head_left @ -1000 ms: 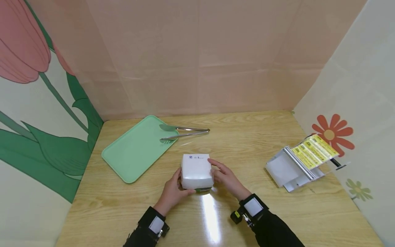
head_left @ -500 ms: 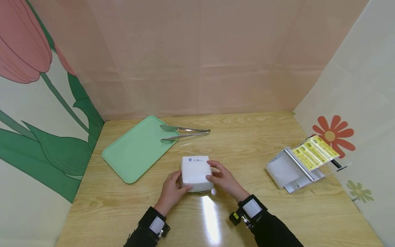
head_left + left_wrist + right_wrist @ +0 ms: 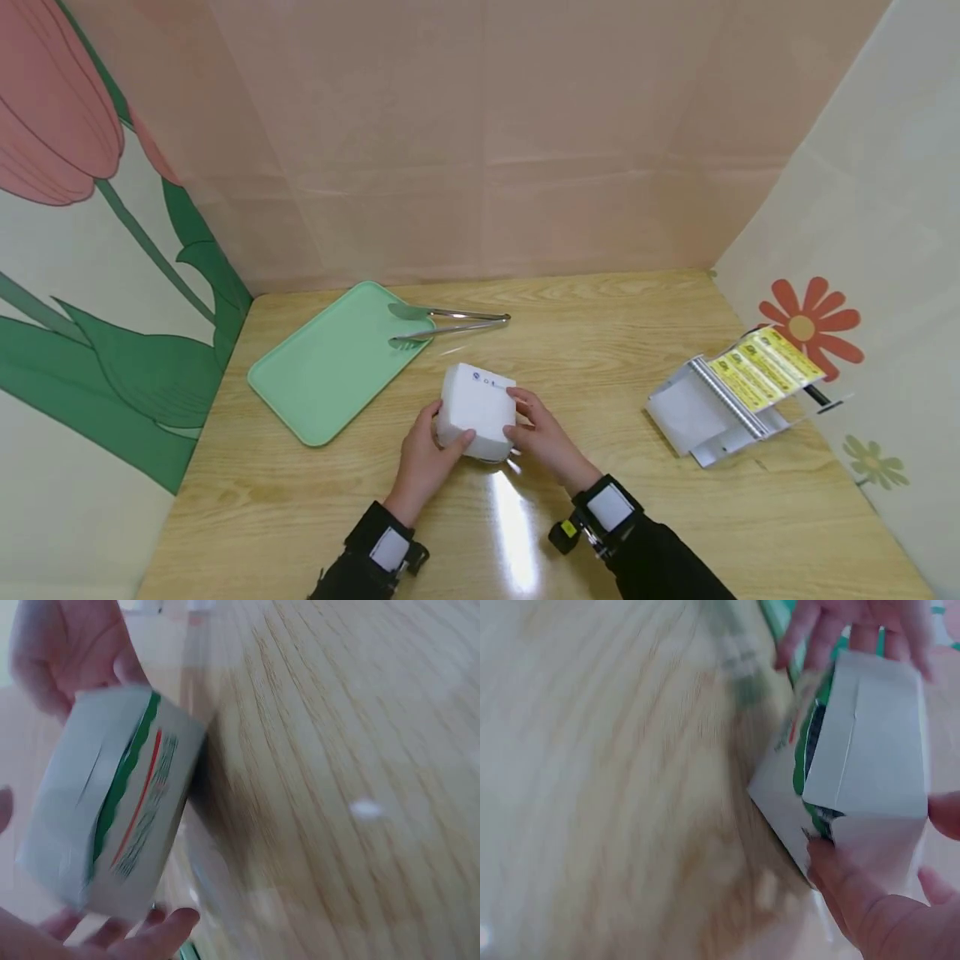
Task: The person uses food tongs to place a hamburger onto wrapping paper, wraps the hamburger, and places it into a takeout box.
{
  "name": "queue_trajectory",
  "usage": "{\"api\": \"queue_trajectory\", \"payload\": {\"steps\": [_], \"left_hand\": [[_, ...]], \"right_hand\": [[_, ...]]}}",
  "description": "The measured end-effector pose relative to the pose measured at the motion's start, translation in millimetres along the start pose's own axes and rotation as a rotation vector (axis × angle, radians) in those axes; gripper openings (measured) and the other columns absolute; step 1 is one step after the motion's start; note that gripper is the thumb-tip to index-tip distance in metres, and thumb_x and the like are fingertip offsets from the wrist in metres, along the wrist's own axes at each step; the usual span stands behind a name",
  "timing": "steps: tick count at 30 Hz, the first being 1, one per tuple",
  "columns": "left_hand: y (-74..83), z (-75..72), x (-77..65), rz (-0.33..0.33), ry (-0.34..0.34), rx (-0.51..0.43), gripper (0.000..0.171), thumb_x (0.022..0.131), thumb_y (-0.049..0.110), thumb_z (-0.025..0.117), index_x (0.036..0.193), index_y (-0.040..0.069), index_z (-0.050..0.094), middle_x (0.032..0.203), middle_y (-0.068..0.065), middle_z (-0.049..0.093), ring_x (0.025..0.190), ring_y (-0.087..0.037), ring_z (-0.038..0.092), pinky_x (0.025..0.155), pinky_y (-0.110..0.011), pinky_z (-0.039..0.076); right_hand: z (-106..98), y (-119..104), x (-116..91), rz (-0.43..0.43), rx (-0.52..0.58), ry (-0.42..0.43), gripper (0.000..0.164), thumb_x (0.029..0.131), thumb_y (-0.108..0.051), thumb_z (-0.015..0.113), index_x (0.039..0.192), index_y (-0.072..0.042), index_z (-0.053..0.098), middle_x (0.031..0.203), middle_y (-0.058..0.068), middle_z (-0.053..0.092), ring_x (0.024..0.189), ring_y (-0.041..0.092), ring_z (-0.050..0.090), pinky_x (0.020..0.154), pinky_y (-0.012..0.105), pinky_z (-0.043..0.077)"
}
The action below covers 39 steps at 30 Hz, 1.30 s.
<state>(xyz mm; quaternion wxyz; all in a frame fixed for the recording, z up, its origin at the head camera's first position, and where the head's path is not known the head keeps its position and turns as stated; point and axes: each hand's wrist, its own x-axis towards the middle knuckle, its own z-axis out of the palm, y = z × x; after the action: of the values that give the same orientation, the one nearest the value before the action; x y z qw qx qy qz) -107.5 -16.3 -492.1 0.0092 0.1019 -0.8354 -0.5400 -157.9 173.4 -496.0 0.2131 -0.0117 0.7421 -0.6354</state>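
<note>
A white paper food box (image 3: 480, 408) with small dark print on its lid is between both hands, tilted and close over the wooden table (image 3: 315, 517). Its side, in the left wrist view, carries a green scalloped edge, a red line and green lettering. In the right wrist view the lid (image 3: 877, 735) sits over the base, with a dark gap along the seam. My left hand (image 3: 426, 458) grips the box's left side, thumb on its near edge. At the right side my right hand (image 3: 549, 437) pinches it, thumb on the near part and forefinger near the far corner.
A light green tray (image 3: 330, 375) lies at the back left. Metal tongs (image 3: 468, 322) rest with their wide ends on its right rim. To the right stands a grey stand with a roller (image 3: 727, 396) and a strip of yellow labels (image 3: 772, 362). Printed cloths wall the sides.
The box has tilted and turned clockwise, its far edge now slanting down to the right. My left hand has shifted slightly up and right, its thumb now higher on the box.
</note>
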Motion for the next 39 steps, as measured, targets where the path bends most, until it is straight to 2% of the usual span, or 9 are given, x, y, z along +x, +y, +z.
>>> {"api": "queue_trajectory", "payload": {"steps": [7, 10, 13, 16, 19, 26, 31, 34, 39], "left_hand": [[20.0, 14.0, 1.3, 0.103, 0.244, 0.057, 0.067, 0.072, 0.029, 0.082, 0.129, 0.010, 0.051, 0.130, -0.014, 0.044, 0.116, -0.031, 0.044, 0.092, -0.053, 0.045], [22.6, 16.3, 0.6, 0.232, 0.302, 0.126, 0.065, 0.069, 0.021, 0.083, 0.125, 0.009, 0.053, 0.129, -0.015, 0.044, 0.114, -0.031, 0.041, 0.089, -0.050, 0.045], [20.7, 17.7, -1.0, 0.422, 0.343, 0.262, 0.069, 0.065, 0.015, 0.085, 0.125, 0.007, 0.052, 0.128, -0.018, 0.043, 0.113, -0.033, 0.043, 0.087, -0.047, 0.048], [14.5, 19.9, -2.8, 0.604, 0.354, 0.439, 0.076, 0.062, 0.011, 0.086, 0.129, 0.006, 0.048, 0.129, -0.020, 0.042, 0.113, -0.034, 0.046, 0.086, -0.044, 0.052], [6.5, 23.7, -3.9, 0.753, 0.334, 0.589, 0.080, 0.061, 0.011, 0.085, 0.131, 0.007, 0.046, 0.129, -0.020, 0.045, 0.113, -0.034, 0.049, 0.088, -0.043, 0.052], [-5.1, 34.2, -5.3, 1.022, 0.299, 0.793, 0.070, 0.069, 0.023, 0.080, 0.131, 0.008, 0.050, 0.125, -0.012, 0.054, 0.112, -0.027, 0.051, 0.098, -0.040, 0.043], [-9.5, 37.0, -6.6, 1.020, 0.243, 0.837, 0.069, 0.071, 0.032, 0.080, 0.131, 0.014, 0.052, 0.125, -0.002, 0.057, 0.113, -0.021, 0.050, 0.096, -0.039, 0.040], [-9.3, 32.7, -4.6, 0.972, 0.142, 0.774, 0.066, 0.073, 0.030, 0.079, 0.130, 0.012, 0.052, 0.125, -0.002, 0.058, 0.115, -0.020, 0.052, 0.098, -0.038, 0.041], [-5.6, 11.6, 6.1, 0.697, 0.022, 0.565, 0.075, 0.068, 0.029, 0.084, 0.132, 0.010, 0.051, 0.135, -0.011, 0.052, 0.124, -0.030, 0.047, 0.104, -0.044, 0.039]], "right_hand": [[17, 2, -1, 0.047, 0.267, -0.085, 0.067, 0.086, 0.002, 0.050, 0.143, -0.014, 0.019, 0.142, 0.028, 0.033, 0.102, 0.021, 0.054, 0.077, 0.027, 0.048], [20, 2, -2, 0.024, 0.260, -0.102, 0.064, 0.089, 0.000, 0.051, 0.143, -0.010, 0.017, 0.141, 0.030, 0.035, 0.101, 0.020, 0.055, 0.079, 0.028, 0.048], [21, -1, -2, 0.004, 0.149, -0.059, 0.053, 0.092, -0.008, 0.053, 0.140, -0.003, 0.030, 0.140, 0.028, 0.039, 0.105, 0.027, 0.057, 0.082, 0.035, 0.053], [20, -6, 0, 0.003, 0.072, 0.008, 0.045, 0.096, -0.020, 0.051, 0.133, 0.003, 0.043, 0.132, 0.027, 0.048, 0.096, 0.029, 0.061, 0.078, 0.041, 0.055], [17, -12, 2, 0.042, 0.111, 0.036, 0.049, 0.099, -0.034, 0.046, 0.130, 0.004, 0.047, 0.116, 0.021, 0.058, 0.082, 0.024, 0.063, 0.074, 0.038, 0.055], [7, -12, 4, 0.146, 0.079, -0.078, 0.064, 0.095, -0.054, 0.044, 0.125, 0.002, 0.051, 0.080, 0.002, 0.066, 0.061, 0.012, 0.059, 0.061, 0.028, 0.051], [1, -10, 4, 0.186, 0.045, -0.032, 0.061, 0.092, -0.044, 0.052, 0.130, 0.003, 0.043, 0.081, 0.006, 0.064, 0.057, 0.014, 0.058, 0.057, 0.030, 0.051], [-2, -9, 6, 0.173, 0.013, 0.046, 0.064, 0.091, -0.034, 0.055, 0.137, 0.005, 0.032, 0.090, 0.012, 0.062, 0.061, 0.016, 0.060, 0.061, 0.033, 0.054], [-7, -6, 11, 0.155, -0.022, 0.084, 0.064, 0.092, -0.030, 0.054, 0.140, 0.003, 0.028, 0.104, 0.022, 0.061, 0.065, 0.019, 0.062, 0.064, 0.036, 0.055]]}}
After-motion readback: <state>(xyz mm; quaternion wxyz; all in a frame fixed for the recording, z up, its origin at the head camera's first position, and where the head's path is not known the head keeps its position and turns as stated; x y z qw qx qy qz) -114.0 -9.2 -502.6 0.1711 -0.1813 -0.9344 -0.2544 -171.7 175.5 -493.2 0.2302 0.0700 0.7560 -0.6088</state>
